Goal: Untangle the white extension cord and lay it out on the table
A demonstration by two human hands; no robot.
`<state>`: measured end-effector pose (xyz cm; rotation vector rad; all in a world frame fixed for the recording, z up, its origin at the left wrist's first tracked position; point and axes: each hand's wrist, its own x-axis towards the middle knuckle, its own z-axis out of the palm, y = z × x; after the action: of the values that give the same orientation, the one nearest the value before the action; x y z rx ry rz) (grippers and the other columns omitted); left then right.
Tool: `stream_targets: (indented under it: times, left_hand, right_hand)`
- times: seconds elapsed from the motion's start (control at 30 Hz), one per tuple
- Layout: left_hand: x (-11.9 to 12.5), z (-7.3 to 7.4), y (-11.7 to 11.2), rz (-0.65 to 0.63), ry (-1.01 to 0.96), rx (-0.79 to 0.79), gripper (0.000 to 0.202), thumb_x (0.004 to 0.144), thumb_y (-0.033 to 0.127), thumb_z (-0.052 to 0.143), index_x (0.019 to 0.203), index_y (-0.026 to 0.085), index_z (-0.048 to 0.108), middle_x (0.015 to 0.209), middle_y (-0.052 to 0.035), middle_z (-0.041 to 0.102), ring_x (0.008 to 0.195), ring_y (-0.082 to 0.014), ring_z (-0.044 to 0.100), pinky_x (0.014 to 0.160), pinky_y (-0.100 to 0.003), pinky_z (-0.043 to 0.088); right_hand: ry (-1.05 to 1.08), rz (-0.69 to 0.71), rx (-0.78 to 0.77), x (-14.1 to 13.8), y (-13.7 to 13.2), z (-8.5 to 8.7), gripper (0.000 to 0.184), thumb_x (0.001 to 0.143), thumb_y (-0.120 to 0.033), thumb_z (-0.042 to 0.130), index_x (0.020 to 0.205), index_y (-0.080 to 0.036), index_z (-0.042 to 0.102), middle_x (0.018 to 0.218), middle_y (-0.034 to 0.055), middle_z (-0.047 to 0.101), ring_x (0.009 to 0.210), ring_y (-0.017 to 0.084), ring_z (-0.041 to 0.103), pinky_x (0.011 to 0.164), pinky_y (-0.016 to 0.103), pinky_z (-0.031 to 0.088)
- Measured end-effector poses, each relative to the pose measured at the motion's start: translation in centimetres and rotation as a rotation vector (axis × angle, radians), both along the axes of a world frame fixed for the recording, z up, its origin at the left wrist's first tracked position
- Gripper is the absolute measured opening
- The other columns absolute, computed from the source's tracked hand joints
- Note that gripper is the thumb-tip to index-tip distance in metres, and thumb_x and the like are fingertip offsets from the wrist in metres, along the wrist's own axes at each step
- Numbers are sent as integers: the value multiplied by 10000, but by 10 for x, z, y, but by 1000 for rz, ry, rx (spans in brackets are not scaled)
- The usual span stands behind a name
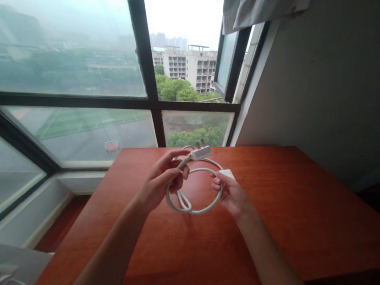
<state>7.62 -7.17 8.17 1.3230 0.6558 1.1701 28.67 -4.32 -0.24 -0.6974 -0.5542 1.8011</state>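
Note:
A white power cord [202, 211] hangs in loose loops between my two hands, above the wooden table. My left hand [164, 178] is closed round the cord just below its plug [201, 152], whose metal prongs point up and away from me. On the other side, my right hand [233, 196] pinches the cord together with a white block-like end [228, 173], partly covered by the fingers. Near the bottom of the loops the cord crosses over itself.
The reddish-brown table [291, 219] spreads under both hands. Beyond its far and left edges stand dark-framed windows [156, 106], one pane swung open. A grey wall [321, 84] rises at the right. A pale fabric [258, 5] hangs at the top.

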Motion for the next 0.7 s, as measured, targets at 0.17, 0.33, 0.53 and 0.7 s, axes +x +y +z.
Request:
stream_targets:
  times: [0.17, 0.33, 0.53, 0.7]
  left_hand:
    - [-16, -1, 2, -134, 490, -91, 300, 842, 304, 564, 1073, 125, 632, 763, -45, 649, 468, -67, 459, 430, -183, 362]
    - [-4, -20, 7, -110, 855, -47, 237, 851, 261, 480, 926, 125, 658, 702, -38, 663, 428, -80, 514, 406, -177, 378]
    - [32, -34, 3, 17, 423, -229, 360, 860, 395, 529, 1110, 143, 592, 1009, -115, 683, 568, -114, 633, 454, -184, 443]
    - [62, -48, -3, 7, -67, -379, 409, 835, 486, 595, 1100, 176, 564, 1141, -113, 640, 877, -187, 676, 705, -259, 530]
  right_hand:
    - [62, 45, -63, 2, -1, 4, 158, 700, -207, 779, 763, -133, 654, 580, -23, 542, 492, 48, 446, 388, 123, 344]
    - [-87, 10, 3, 0, -8, 9, 198, 697, -262, 787, 783, -119, 680, 586, -24, 538, 497, 47, 444, 383, 132, 311]
    - [-379, -16, 223, 1, -18, 22, 284, 707, -394, 775, 826, -150, 688, 669, -7, 592, 602, 80, 500, 526, 189, 373]
    - [-634, 0, 413, 4, -29, 34, 344, 787, -456, 678, 997, -184, 685, 797, 25, 641, 680, 130, 556, 553, 225, 395]
